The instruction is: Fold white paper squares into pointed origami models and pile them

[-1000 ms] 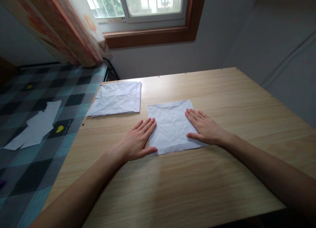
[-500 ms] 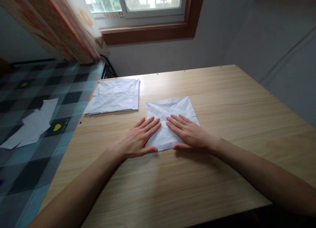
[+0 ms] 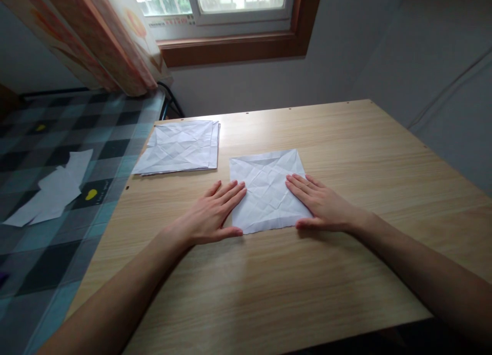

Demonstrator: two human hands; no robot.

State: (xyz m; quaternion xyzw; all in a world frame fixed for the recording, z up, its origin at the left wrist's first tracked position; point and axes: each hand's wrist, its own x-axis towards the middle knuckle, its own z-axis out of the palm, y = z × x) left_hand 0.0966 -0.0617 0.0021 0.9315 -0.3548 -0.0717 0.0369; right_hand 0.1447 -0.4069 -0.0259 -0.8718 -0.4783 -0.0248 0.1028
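A square sheet of white paper, marked with crossing creases, lies flat on the wooden table. My left hand rests flat with fingers stretched over the sheet's left edge, its thumb by the near left corner. On the opposite side, my right hand lies flat, fingertips on the right part of the sheet and thumb at the near right corner. Both hands are open and press on the paper without gripping it. The right hand hides part of the sheet's right edge.
A stack of creased white sheets lies at the table's far left corner. Left of the table, white paper scraps rest on a checked cloth. A curtain hangs beside the window behind.
My right hand has slid rightward across the paper, from near its middle to its right side, uncovering the creased centre. The left hand has stayed almost in place.
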